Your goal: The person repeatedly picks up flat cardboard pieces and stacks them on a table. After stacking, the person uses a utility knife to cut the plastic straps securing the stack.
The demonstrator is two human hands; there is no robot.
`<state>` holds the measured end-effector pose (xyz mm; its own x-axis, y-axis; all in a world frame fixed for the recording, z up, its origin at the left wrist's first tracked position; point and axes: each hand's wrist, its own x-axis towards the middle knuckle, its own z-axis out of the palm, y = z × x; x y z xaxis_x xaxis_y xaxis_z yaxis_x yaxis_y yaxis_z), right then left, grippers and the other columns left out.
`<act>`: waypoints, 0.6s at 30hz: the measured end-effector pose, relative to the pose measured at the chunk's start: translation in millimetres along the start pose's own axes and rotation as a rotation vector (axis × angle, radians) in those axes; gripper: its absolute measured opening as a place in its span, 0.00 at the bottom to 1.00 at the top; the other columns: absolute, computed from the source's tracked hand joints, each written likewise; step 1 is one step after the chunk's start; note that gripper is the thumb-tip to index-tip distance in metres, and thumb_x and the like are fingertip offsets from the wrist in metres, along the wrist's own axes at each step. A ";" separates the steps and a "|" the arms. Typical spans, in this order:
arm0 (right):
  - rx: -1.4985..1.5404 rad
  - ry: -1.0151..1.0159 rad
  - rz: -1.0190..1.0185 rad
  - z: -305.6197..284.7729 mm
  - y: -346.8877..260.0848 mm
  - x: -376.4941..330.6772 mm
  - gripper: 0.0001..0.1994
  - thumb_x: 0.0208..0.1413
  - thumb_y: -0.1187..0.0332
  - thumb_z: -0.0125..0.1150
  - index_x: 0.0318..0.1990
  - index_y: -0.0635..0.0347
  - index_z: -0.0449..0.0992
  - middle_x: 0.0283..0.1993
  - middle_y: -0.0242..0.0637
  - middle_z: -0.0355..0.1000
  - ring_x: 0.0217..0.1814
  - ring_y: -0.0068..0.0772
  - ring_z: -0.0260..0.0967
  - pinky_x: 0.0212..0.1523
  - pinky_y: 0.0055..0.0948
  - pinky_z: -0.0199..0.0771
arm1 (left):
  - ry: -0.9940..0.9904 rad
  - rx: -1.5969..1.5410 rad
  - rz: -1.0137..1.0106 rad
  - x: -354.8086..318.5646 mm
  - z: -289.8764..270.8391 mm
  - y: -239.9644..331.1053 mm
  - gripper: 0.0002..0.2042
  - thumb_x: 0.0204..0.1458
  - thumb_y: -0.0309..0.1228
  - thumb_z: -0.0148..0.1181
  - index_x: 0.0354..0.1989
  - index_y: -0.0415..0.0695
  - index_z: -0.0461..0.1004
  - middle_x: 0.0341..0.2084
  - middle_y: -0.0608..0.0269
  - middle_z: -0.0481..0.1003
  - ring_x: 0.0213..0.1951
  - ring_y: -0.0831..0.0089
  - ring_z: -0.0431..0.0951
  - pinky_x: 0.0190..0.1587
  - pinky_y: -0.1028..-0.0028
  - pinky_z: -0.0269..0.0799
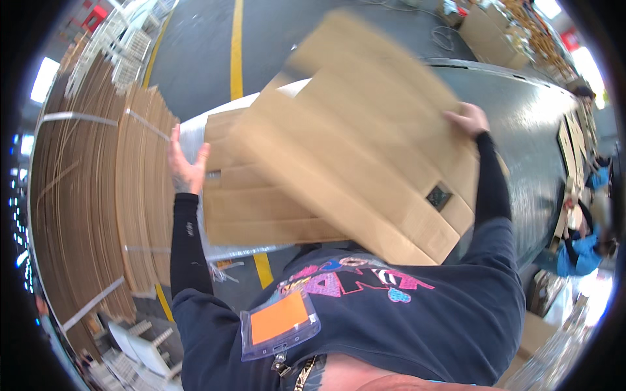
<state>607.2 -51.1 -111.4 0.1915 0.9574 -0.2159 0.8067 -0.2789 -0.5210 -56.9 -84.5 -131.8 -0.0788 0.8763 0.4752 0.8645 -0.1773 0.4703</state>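
A large flattened cardboard box (352,143), blurred by motion, is tilted in front of me. My right hand (471,120) grips its right edge, the thumb on the upper face. Near its lower right corner is a dark square opening. My left hand (187,163) is off the sheet, fingers and thumb spread, holding nothing. Beside that hand, another flattened cardboard box (261,208) lies on a pale surface, partly covered by the tilted one.
Tall bundles of flat cardboard (85,169) with white straps stand on the left. A shiny grey table (528,137) extends right. People in blue (580,251) are at the far right. White frames (140,348) sit lower left. A yellow line (237,52) marks the floor ahead.
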 end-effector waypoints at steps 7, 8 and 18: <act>0.153 0.521 0.887 -107.8 279.4 -54.7 0.50 0.42 0.32 0.67 0.56 0.78 0.72 0.58 0.51 0.73 0.60 0.41 0.70 0.61 0.35 0.65 | 0.121 0.047 -1.220 -166.1 -90.6 1.5 0.39 0.46 0.47 0.71 0.62 0.37 0.63 0.57 0.46 0.70 0.59 0.53 0.70 0.59 0.56 0.67; 0.161 0.577 0.996 -106.9 311.8 -65.8 0.48 0.47 0.30 0.60 0.63 0.66 0.69 0.63 0.50 0.69 0.63 0.48 0.67 0.64 0.40 0.64 | 0.152 -0.230 -1.480 -184.8 -60.8 23.3 0.40 0.46 0.48 0.71 0.62 0.35 0.62 0.57 0.46 0.70 0.59 0.54 0.70 0.58 0.56 0.68; 0.094 0.583 0.179 73.1 296.8 -122.5 0.17 0.55 0.56 0.64 0.43 0.61 0.77 0.27 0.37 0.76 0.28 0.32 0.73 0.35 0.33 0.75 | -0.231 0.332 -1.229 -246.0 32.8 -11.2 0.43 0.50 0.51 0.65 0.65 0.30 0.58 0.62 0.36 0.63 0.64 0.46 0.63 0.67 0.60 0.58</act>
<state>782.4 -256.6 -300.0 0.6151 0.7706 0.1668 0.6863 -0.4191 -0.5945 -30.9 -283.4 -278.4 -0.8466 0.4474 -0.2884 0.3712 0.8845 0.2827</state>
